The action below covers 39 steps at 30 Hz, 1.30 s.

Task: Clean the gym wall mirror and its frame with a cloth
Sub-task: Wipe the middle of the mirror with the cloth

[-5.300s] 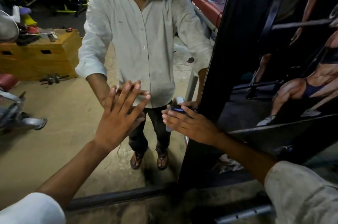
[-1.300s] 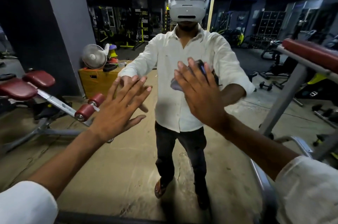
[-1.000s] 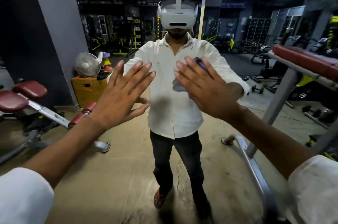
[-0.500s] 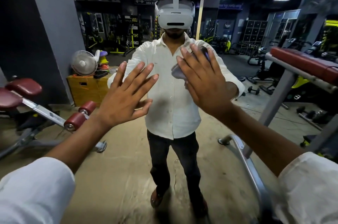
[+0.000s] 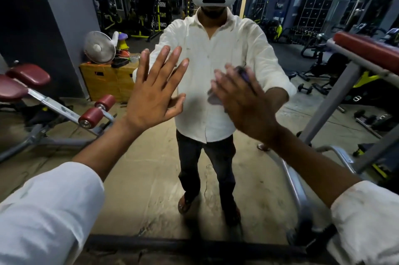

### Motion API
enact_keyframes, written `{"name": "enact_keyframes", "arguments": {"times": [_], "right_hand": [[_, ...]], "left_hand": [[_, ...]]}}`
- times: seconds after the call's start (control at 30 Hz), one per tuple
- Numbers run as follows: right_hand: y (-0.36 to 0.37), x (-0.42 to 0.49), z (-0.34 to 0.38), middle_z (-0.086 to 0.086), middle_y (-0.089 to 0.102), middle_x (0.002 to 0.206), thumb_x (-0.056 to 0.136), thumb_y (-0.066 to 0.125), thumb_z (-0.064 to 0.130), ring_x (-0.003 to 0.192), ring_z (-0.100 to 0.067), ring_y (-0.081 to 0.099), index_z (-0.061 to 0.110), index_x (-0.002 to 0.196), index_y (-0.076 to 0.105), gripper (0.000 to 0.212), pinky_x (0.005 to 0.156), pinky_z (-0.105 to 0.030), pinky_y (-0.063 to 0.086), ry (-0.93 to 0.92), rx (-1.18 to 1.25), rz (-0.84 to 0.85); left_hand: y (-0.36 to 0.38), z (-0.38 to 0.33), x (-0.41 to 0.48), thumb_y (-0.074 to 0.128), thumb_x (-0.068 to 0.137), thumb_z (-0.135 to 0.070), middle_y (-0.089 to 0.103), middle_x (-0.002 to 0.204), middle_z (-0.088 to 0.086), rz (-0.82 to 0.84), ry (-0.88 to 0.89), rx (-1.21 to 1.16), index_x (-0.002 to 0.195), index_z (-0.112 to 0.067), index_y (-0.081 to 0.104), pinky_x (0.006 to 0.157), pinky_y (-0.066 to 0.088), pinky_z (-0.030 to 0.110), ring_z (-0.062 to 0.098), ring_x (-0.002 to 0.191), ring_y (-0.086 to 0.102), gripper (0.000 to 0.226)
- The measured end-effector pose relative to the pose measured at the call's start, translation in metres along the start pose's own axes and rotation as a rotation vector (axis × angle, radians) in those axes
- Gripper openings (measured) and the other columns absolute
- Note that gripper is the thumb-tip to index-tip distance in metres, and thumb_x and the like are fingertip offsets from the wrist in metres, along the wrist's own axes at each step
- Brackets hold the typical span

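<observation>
1. Fingers (image 5: pixel 170 59) of the left hand (image 5: pixel 151 100) lie straight and spread, flat on the mirror (image 5: pixel 140 178), above its dark frame (image 5: pixel 194 245).
2. The right hand (image 5: pixel 244 109), blurred, fingers straight and slightly apart, presses the purple cloth (image 5: pixel 213 99) to the mirror. The hand covers most of the cloth, which peeks out at the fingertips and the thumb side.
3. Reflected at left: a red-padded bench (image 5: pixel 26 83), a wooden box (image 5: pixel 108 83), a fan (image 5: pixel 99 47).

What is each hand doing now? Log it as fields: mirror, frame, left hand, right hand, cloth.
mirror: reflects the person and a red-padded bench
frame: dark bottom edge, no hand on it
left hand: flat on the glass, fingers spread
right hand: straight fingers press the cloth to the glass; blurred
cloth: purple-grey, mostly hidden under that hand
</observation>
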State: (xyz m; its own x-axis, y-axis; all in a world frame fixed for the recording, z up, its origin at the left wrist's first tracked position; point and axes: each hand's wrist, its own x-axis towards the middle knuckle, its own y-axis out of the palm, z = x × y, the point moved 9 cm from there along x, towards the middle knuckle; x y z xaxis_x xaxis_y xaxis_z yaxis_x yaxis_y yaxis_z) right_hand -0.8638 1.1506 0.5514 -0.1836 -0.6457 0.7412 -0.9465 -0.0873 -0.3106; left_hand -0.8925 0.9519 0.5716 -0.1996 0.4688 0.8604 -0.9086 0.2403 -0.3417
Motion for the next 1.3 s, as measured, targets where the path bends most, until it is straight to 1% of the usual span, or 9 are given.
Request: {"name": "enact_keyframes", "arguments": {"times": [0.17,0.33,0.4,0.57,0.63,0.77,0.83,1.07,1.3], "right_hand": [[0.006,-0.048,0.014,-0.012,0.033,0.169,0.106,0.056,0.011,0.158,-0.033,0.026,0.012,0.161,0.039,0.057,0.129,-0.057,0.018,0.148,0.035,0.013],[0.046,-0.16,0.116,-0.009,0.024,0.173,0.107,0.056,0.028,0.16,-0.028,0.022,0.013,0.166,0.027,0.067,0.131,-0.057,-0.003,-0.365,-0.176,0.275],[0.046,-0.154,0.109,-0.01,0.02,0.174,0.108,0.054,0.026,0.16,-0.027,0.021,0.011,0.166,0.025,0.067,0.131,-0.055,-0.005,-0.42,-0.161,0.288],[0.012,-0.042,0.02,-0.011,0.04,0.165,0.113,0.042,0.02,0.155,-0.033,0.031,0.012,0.157,0.047,0.045,0.131,-0.053,0.008,-0.059,-0.062,0.106],[0.006,-0.017,0.012,-0.012,0.037,0.167,0.113,0.04,0.02,0.157,-0.033,0.029,0.012,0.16,0.042,0.047,0.13,-0.054,0.014,0.045,-0.073,0.068],[0.027,-0.007,0.049,-0.008,0.026,0.172,0.116,0.031,0.024,0.16,-0.027,0.021,0.015,0.165,0.029,0.05,0.132,-0.052,-0.001,-0.236,-0.08,0.208],[0.022,0.008,0.037,-0.011,0.024,0.173,0.115,0.03,0.021,0.161,-0.03,0.017,0.012,0.165,0.028,0.051,0.131,-0.054,0.005,-0.301,-0.008,0.245],[-0.024,0.082,-0.012,-0.015,0.021,0.173,0.105,0.042,0.012,0.161,-0.037,0.016,0.008,0.165,0.026,0.062,0.128,-0.061,0.017,0.179,0.033,0.057],[0.006,0.056,0.055,-0.015,0.014,0.175,0.11,0.031,0.014,0.162,-0.034,0.01,0.009,0.167,0.017,0.059,0.13,-0.056,0.011,-0.227,-0.019,0.224]], "left_hand": [[0.006,-0.002,-0.004,0.055,0.104,-0.046,0.023,0.172,0.025,0.004,-0.052,0.011,0.166,-0.005,0.029,0.129,0.007,0.065,0.044,0.16,0.019,0.08],[0.007,-0.006,-0.007,0.055,0.103,-0.049,0.021,0.172,0.025,0.035,-0.071,0.005,0.167,-0.004,0.026,0.127,0.009,0.068,0.039,0.163,0.008,0.083],[0.006,-0.007,-0.008,0.056,0.103,-0.05,0.018,0.173,0.024,0.041,-0.071,-0.014,0.166,-0.002,0.028,0.128,0.008,0.067,0.034,0.163,0.003,0.084],[0.004,-0.011,-0.009,0.059,0.102,-0.051,0.011,0.173,0.024,0.063,-0.06,-0.029,0.166,-0.001,0.027,0.129,0.007,0.067,0.042,0.162,0.01,0.087],[0.005,-0.012,-0.01,0.058,0.103,-0.052,0.012,0.174,0.025,0.077,-0.056,-0.026,0.166,-0.002,0.026,0.13,0.007,0.066,0.045,0.162,0.014,0.087],[-0.005,-0.006,-0.013,0.056,0.106,-0.052,0.012,0.176,0.022,0.092,-0.004,-0.018,0.168,-0.006,0.025,0.13,0.012,0.065,0.041,0.163,0.014,0.083],[-0.008,0.0,-0.014,0.051,0.108,-0.056,0.012,0.177,0.02,0.132,0.064,0.002,0.169,-0.009,0.024,0.13,0.015,0.064,0.038,0.164,0.013,0.081],[-0.014,0.029,-0.017,0.041,0.103,-0.072,0.01,0.178,0.014,0.165,0.035,0.026,0.17,-0.012,0.021,0.13,0.01,0.066,0.034,0.165,0.01,0.092],[-0.013,0.03,-0.027,0.049,0.105,-0.065,0.008,0.178,0.017,0.197,0.053,-0.013,0.169,-0.01,0.022,0.13,0.012,0.066,0.036,0.165,0.01,0.089]]}}
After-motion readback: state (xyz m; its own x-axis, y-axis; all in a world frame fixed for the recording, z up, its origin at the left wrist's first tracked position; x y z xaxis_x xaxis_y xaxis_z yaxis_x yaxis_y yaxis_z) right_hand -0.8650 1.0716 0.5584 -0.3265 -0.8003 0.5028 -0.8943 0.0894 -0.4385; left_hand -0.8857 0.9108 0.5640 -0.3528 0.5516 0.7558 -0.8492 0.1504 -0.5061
